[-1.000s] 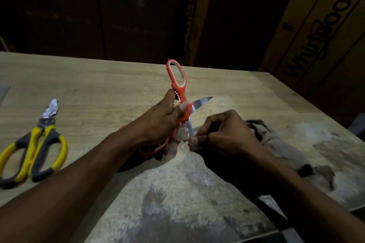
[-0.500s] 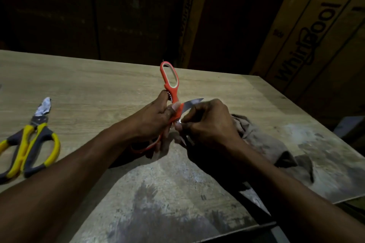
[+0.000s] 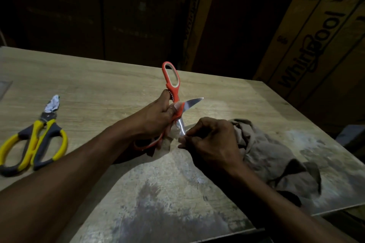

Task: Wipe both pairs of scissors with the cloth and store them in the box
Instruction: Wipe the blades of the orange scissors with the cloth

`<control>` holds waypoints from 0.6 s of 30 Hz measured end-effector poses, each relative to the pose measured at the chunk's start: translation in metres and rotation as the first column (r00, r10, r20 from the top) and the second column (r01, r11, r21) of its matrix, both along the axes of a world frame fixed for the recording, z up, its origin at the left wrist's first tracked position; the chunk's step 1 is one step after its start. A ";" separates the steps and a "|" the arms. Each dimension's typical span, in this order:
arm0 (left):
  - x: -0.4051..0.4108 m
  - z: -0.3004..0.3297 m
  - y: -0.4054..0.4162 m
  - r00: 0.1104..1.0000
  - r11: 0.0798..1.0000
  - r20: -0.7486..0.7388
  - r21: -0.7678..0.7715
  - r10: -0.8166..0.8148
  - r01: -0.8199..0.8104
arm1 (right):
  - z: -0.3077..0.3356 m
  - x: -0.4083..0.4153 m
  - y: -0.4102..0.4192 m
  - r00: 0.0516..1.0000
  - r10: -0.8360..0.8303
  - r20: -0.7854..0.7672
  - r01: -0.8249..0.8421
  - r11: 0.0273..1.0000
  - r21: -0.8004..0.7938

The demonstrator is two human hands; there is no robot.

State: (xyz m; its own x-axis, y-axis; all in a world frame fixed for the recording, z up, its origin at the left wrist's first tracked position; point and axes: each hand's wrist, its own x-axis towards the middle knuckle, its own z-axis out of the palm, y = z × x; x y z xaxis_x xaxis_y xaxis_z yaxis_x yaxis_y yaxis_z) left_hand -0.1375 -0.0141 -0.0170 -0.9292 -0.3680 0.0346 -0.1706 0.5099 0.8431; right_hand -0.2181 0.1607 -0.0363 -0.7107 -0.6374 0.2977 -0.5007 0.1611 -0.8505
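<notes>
Left hand (image 3: 158, 113) reaches in from the lower left, forearm extended, fingers curled around the pivot of the orange scissors (image 3: 173, 92) held above the counter (image 3: 98, 89). The scissors stand open: one loop handle points up and away, one blade points right, the other blade slants down toward the right hand (image 3: 209, 140). That hand's fingers are curled, pinching the lower blade tip against the crumpled beige cloth (image 3: 266, 150), which trails right on the counter. Blades are shiny metal. Yellow-and-grey scissors (image 3: 37, 140) lie flat far left, tip pointing away. Counter is wood-grained, worn grey near the front
</notes>
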 end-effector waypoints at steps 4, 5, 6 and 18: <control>-0.003 -0.003 -0.003 1.000 1.000 0.012 0.020 -0.005 0.005 | 0.009 -0.003 -0.009 0.985 0.063 0.159 -0.053 0.997 -0.064; -0.003 -0.004 -0.005 1.000 1.000 0.020 0.029 -0.008 0.007 | 0.014 -0.005 -0.010 0.982 0.075 0.176 -0.069 0.997 -0.042; -0.003 -0.004 -0.006 1.000 0.999 0.026 0.033 -0.009 0.009 | 0.018 -0.009 -0.011 0.981 0.091 0.173 -0.095 0.995 0.015; -0.001 -0.005 -0.006 0.999 0.997 0.041 0.071 0.014 -0.017 | 0.052 -0.018 -0.007 0.982 0.170 0.085 -0.185 0.955 0.230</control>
